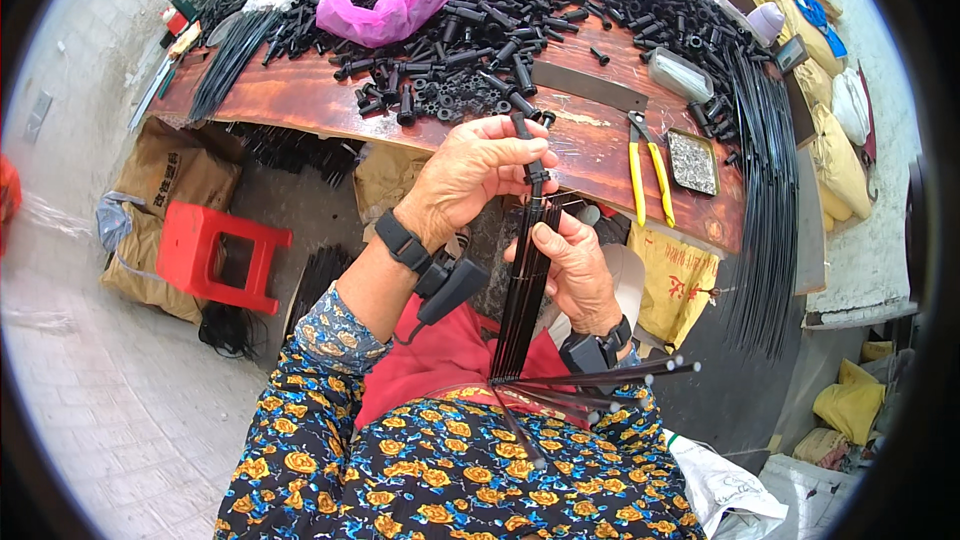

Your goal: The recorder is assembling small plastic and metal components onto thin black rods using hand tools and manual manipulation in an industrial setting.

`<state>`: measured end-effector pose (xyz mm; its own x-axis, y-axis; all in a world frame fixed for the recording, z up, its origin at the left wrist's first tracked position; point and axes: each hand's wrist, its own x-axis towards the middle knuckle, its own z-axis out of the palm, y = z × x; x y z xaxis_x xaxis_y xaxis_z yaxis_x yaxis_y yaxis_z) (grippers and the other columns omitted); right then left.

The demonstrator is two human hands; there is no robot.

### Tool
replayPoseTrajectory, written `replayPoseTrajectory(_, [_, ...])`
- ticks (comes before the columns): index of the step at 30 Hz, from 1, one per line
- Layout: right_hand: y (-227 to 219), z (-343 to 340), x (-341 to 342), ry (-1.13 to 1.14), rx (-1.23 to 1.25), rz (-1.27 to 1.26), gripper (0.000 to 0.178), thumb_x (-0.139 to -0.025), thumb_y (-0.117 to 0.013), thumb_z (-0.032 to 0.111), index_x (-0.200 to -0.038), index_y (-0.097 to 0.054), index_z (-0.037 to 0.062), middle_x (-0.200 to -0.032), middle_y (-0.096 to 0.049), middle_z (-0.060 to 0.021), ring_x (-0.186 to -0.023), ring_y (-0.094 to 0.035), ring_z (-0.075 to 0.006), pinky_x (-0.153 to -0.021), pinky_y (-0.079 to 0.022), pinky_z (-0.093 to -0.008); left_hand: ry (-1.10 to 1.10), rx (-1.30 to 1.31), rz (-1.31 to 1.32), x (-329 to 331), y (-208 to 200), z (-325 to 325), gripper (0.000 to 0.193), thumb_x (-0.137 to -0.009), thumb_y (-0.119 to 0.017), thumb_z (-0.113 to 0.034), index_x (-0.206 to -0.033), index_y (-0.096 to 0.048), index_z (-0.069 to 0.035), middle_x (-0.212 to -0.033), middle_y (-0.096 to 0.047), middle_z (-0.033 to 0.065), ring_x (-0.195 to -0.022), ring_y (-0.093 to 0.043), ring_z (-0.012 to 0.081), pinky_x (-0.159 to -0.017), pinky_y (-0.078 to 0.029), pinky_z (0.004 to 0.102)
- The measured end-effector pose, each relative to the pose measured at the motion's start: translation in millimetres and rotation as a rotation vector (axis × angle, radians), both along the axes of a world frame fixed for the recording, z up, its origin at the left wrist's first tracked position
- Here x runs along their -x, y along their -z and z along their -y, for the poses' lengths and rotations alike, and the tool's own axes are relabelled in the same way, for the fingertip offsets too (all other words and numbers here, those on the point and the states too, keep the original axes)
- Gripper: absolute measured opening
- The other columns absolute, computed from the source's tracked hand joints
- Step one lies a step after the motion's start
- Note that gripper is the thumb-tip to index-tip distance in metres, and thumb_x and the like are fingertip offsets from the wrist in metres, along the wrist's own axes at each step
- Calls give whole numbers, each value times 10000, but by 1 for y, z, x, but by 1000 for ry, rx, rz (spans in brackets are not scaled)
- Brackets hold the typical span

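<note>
Reddish tabletop (300, 98) in front of me, w/ a big pile of blk plastic tubes (480, 20) on it & a pink bag (385, 20) amid them. Bundle of thin blk rods (520, 305) is over my lap, some splayed out R at the lower end. Yellow-handled pliers (636, 175) on the tabletop, nr edge. R grip (575, 270) is closed round the bundle; L grip (460, 175) pinches a sm. blk fitting (534, 175) at its top.

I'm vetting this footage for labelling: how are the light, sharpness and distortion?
Head view: fisheye curvature bows the table, corners black; the wall at left looks nearly washed out; left hand and right hand look reasonably sharp; fine detail in the black rods is hard to separate.
</note>
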<state>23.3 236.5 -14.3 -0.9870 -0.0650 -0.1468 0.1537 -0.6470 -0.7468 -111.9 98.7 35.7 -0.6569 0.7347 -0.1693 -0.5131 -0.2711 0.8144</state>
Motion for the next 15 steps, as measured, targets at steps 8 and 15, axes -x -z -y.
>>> replayPoseTrajectory(8, [2,4,3,-15,-2,23,238,-942,-655,198,-1126,-615,52,-843,-722,-120,-530,-590,-42,-371,-337,-152,-66,135,-144,-5,-1,4,258,-867,-719,-112,-1104,-651,-36,-957,-676,41,-834,-650,124,-734,-542,287])
replayPoseTrajectory(15, [1,6,4,2,-29,26,244,-945,-651,204,-1128,-614,46,-839,-720,-123,-525,-589,-48,-367,-335,-156,-48,158,-198,-8,-5,7,290,-833,-753,-119,-1099,-680,-32,-937,-674,1,-798,-624,84,-705,-520,238])
